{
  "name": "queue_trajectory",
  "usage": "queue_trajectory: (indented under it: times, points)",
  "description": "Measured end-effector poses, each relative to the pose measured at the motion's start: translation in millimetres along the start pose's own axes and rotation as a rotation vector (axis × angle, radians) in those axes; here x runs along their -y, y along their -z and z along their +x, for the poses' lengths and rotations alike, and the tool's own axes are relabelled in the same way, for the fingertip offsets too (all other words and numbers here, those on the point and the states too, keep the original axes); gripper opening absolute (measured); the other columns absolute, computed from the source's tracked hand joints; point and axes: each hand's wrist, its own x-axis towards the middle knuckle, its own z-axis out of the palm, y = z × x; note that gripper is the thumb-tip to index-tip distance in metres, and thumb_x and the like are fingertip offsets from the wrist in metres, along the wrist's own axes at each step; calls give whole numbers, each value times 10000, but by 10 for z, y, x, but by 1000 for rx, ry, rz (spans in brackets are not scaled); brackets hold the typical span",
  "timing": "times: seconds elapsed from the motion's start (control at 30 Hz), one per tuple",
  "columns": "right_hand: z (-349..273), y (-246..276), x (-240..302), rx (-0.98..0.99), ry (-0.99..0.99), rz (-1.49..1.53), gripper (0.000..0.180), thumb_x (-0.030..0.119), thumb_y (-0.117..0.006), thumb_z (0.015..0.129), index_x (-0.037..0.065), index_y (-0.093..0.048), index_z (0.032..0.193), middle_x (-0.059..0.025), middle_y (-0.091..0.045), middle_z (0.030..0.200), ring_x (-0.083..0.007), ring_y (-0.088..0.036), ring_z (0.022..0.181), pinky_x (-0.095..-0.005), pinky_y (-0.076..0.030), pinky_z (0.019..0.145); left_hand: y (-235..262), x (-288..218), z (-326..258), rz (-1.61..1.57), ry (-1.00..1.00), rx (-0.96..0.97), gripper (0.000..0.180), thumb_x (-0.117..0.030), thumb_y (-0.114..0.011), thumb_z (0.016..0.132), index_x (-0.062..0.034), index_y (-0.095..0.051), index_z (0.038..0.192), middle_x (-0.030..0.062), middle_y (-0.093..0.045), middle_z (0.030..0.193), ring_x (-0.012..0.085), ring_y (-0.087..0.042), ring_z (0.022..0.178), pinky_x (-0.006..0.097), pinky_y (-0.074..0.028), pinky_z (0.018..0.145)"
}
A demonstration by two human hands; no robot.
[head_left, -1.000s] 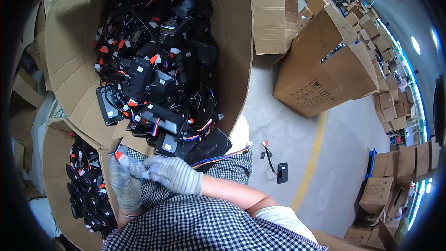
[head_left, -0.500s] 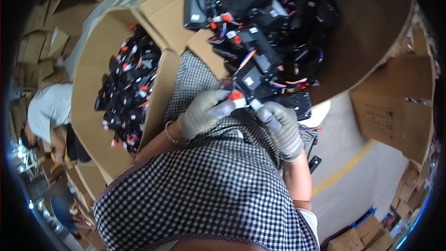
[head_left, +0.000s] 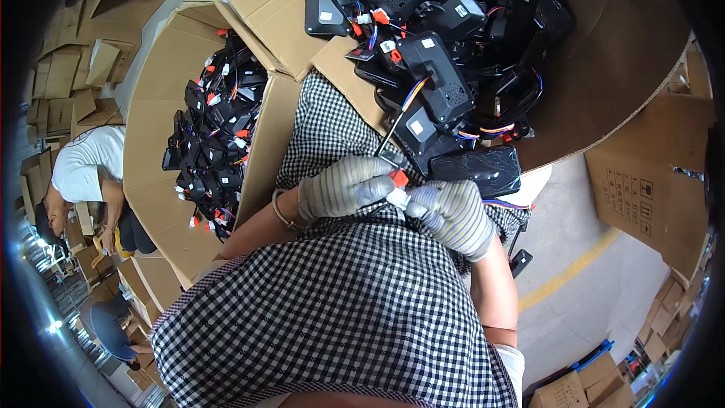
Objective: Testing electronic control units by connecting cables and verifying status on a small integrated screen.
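Connectors (head_left: 398, 187), one red and one white, sit pinched between two gloved hands just below the near edge of the big carton (head_left: 627, 53). Left hand (head_left: 343, 187): curled nearly closed, its fingertips gripping the red plug, from which a thin dark wire (head_left: 387, 136) rises toward the carton. Right hand (head_left: 453, 211): also curled tight, thumb and forefinger clamped on the white plug, which touches the red one; whether the two are fully seated cannot be told. Both hands rest over the person's checked apron (head_left: 340, 310), just short of the carton's near flap.

Black modules (head_left: 434, 75) with coloured leads fill the carton, piled loosely, the nearest lying right above the hands. A flat black module (head_left: 476, 170) lies at the carton's near edge, just beside the right hand. A second carton (head_left: 151, 151), left of the big one, holds smaller black parts (head_left: 215, 143) with red and white plugs. Beyond that, well apart, a co-worker in a white shirt (head_left: 83, 166) bends down.

For a clean join, the grip probably belongs on the plastic housings, not the leads. The plugs should meet in a straight line, keyed faces matched, and be pressed evenly. Slack in the wire would likely keep the pile above from dragging.
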Motion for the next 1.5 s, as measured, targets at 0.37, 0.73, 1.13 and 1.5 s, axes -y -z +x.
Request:
queue_trajectory:
  times: [0.37,0.73,1.13,1.5]
  points:
    - [717,410,-415,-481,-99,-442,340,256,-611,776,13,-577,1011,-181,-590,994,-347,-575,902,-418,-477,771,-50,170,-12,433,-262,-170,146,-24,-596,803,30,-587,939,198,-614,906,332,-604,789,392,-505,677]
    - [1061,203,-681,-602,-375,-310,227,203,-531,851,-4,-610,901,-187,-618,938,-320,-604,897,-403,-480,772,-100,-162,-86,191,-21,112,419,-384,-714,751,-71,-650,1022,114,-669,852,252,-658,743,329,-501,725]
    - [844,-352,-961,-567,-213,1509,425,194,-628,837,25,-511,1209,-122,-581,1184,-263,-580,1077,-412,-488,944,-219,9,-5,85,-83,172,593,-395,-658,806,10,-496,1208,214,-582,1118,322,-605,987,360,-462,877]
    - [827,-472,-1026,-541,-304,1565,410,201,-626,843,11,-528,1192,-118,-597,1159,-255,-591,1048,-408,-493,920,-243,133,-56,189,-156,73,665,-365,-696,784,-102,-393,1314,135,-639,930,274,-651,808,350,-512,742]
